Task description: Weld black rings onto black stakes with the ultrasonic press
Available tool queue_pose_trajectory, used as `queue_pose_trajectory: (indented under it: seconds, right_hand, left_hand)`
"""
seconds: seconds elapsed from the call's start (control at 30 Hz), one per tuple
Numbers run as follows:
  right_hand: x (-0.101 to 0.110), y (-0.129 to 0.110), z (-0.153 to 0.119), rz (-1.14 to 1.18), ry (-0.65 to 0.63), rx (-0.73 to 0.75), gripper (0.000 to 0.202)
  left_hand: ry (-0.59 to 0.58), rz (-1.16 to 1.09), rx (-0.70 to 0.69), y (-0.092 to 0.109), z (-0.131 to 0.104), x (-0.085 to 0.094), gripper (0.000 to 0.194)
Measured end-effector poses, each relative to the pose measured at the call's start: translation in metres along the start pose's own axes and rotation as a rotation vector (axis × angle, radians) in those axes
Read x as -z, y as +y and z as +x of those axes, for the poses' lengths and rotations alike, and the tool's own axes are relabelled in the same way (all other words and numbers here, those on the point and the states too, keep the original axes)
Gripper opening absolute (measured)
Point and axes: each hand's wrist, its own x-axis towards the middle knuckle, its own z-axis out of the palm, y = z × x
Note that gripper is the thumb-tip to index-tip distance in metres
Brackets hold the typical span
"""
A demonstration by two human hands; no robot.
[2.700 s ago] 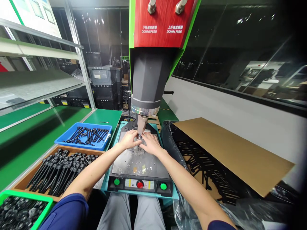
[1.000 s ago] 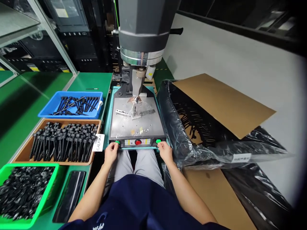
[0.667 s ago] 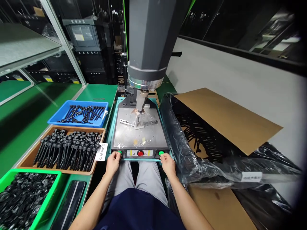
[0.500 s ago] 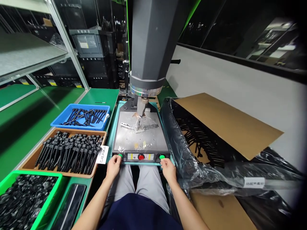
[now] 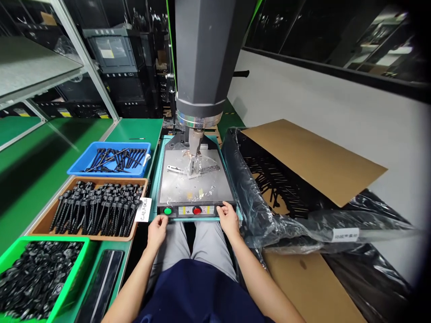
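My left hand (image 5: 157, 231) is loosely closed with nothing visible in it, just below the left green button (image 5: 167, 211) on the front panel of a press-like machine. My right hand (image 5: 229, 220) lies over the panel's right end, thumb and forefinger a little apart, and hides the right green button. Between the hands sits a red button (image 5: 197, 210). Behind the panel is a metal base plate (image 5: 175, 190) with a small clear fixture (image 5: 193, 168) on it. The machine's tool tip (image 5: 195, 142) is down at the fixture, and its contact point is partly hidden.
On my left are a blue tray (image 5: 72, 167) and a brown tray (image 5: 40, 226) of black stemmed parts. A green bin (image 5: 76, 273) holds black discs. To my right, a plastic-lined box (image 5: 242, 193) with dark rods lies partly under a cardboard sheet (image 5: 313, 157).
My left hand has come off the left green button and dropped slightly below it. My right hand has moved up over the right green button, now covered. The view has shifted a little.
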Motion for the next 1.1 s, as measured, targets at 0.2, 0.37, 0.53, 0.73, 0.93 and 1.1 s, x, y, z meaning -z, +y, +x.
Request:
queue_pose_trajectory:
  seconds: [0.2,0.37,0.53,0.73,0.93,1.1]
  right_hand:
    - [0.003,-0.021,0.026,-0.043,0.102,0.067,0.055]
    - [-0.001,-0.045,0.075,0.187,-0.047,-0.042,0.063]
    - [-0.008,-0.056,0.087,0.484,-0.281,-0.21,0.059]
    - [0.003,-0.07,0.067,0.608,-0.383,-0.212,0.04]
    - [0.02,-0.086,0.05,0.712,-0.451,-0.257,0.042]
    - [0.026,-0.079,0.026,0.818,-0.509,-0.382,0.038]
  left_hand:
    - [-0.051,-0.085,0.019,-0.002,-0.008,-0.003,0.042]
    - [-0.087,-0.106,-0.032,0.008,-0.008,-0.007,0.04]
    - [-0.048,-0.14,-0.064,0.021,-0.008,-0.005,0.036]
    - [-0.069,-0.228,-0.115,0.036,-0.007,-0.004,0.035]
    - [0.006,-0.209,-0.126,0.048,-0.001,-0.002,0.037]
    - [0.139,-0.21,-0.052,0.038,-0.005,-0.005,0.041]
